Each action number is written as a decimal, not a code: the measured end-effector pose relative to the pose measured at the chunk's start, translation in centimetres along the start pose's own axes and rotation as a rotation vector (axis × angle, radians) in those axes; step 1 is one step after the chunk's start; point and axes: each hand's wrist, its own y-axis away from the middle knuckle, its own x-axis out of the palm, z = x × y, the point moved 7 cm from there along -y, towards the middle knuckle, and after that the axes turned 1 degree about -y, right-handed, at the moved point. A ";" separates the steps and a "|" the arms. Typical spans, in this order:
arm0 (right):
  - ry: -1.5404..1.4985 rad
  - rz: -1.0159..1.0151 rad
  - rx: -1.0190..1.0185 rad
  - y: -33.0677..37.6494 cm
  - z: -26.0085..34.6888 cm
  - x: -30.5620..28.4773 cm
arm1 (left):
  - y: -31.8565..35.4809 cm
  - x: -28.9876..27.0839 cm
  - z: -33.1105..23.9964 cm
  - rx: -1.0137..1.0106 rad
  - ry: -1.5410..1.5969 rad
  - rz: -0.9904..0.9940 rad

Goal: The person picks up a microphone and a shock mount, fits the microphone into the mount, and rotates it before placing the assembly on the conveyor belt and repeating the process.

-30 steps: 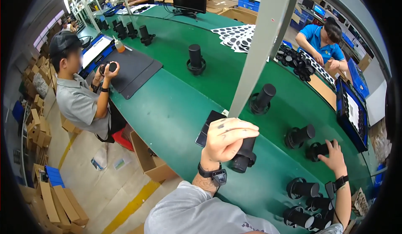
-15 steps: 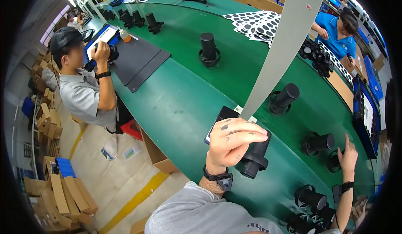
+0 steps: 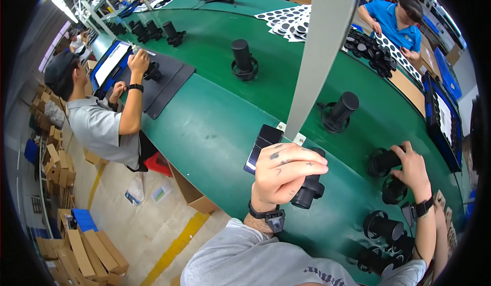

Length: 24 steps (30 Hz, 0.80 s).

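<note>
My left hand point(image 3: 286, 173) is closed around a black cylindrical part with a wide collar point(image 3: 308, 190), holding it tilted over the green table point(image 3: 215, 138). The fingers cover much of its upper end. Toward the right edge of the table, my right hand point(image 3: 413, 171) has its thumb and fingers around the end of another black cylinder with a ring base point(image 3: 381, 162). Just below that hand lies a further black ringed part point(image 3: 394, 190). Beside my left hand, a dark flat device point(image 3: 262, 145) stands near the foot of a post.
A grey post point(image 3: 319, 56) rises from the table. More black cylinders stand on the green surface, one point(image 3: 243, 58) beyond the post. At left a co-worker point(image 3: 102, 117) handles a part over a dark mat point(image 3: 169, 84); another person point(image 3: 396, 25) sits far right. Several parts cluster lower right point(image 3: 383, 230).
My right hand has moved up and inward from beside the ringed parts, its fingers curling onto a cylinder. My left hand keeps its hold. The left co-worker has lowered the part toward the mat.
</note>
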 end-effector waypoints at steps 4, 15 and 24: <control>-0.013 -0.023 0.033 1.0 -1.4 -1.1 | -0.7 1.7 0.0 -0.097 0.081 0.082; -0.716 -0.469 -0.255 8.6 -0.4 -15.2 | 0.9 9.2 1.0 -0.734 0.425 0.271; -1.278 -0.267 -0.321 7.3 0.7 -10.1 | 1.8 7.2 -3.1 -0.457 0.498 0.120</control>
